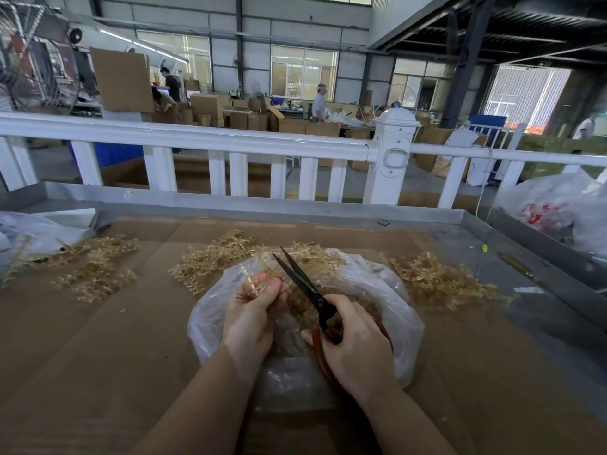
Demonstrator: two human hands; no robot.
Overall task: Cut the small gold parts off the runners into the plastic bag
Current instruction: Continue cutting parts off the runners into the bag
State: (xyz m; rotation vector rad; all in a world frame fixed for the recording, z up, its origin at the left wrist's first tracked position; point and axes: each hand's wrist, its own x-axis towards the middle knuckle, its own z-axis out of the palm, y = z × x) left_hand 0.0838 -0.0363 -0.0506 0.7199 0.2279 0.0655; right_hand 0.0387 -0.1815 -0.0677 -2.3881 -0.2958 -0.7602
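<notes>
I see my left hand [254,310] in the middle of the frame, curled around a small gold runner [259,281]. The fingers pinch it, and the piece sticks up just past the fingertips. I cannot make out the tiny parts on it; they are too blurry.

My right hand [356,348] is lower and to the right of it. It grips the red handles of the scissors [303,284]. The 2 dark blades point up and to the left, and they are open a little at the tips. The blades sit just beside the runner in my left hand.

Both hands are over the clear plastic bag [387,290], which lies open on the brown cardboard [98,339] in the lower middle of the frame. Gold bits lie inside the bag.

More gold runners lie in 3 piles: one pile [95,267] at the left, one pile [216,257] just above the bag, and one pile [440,280] at the right.

A white fence [203,142] runs across the middle of the frame. Another plastic bag [558,208] sits at the right edge.
</notes>
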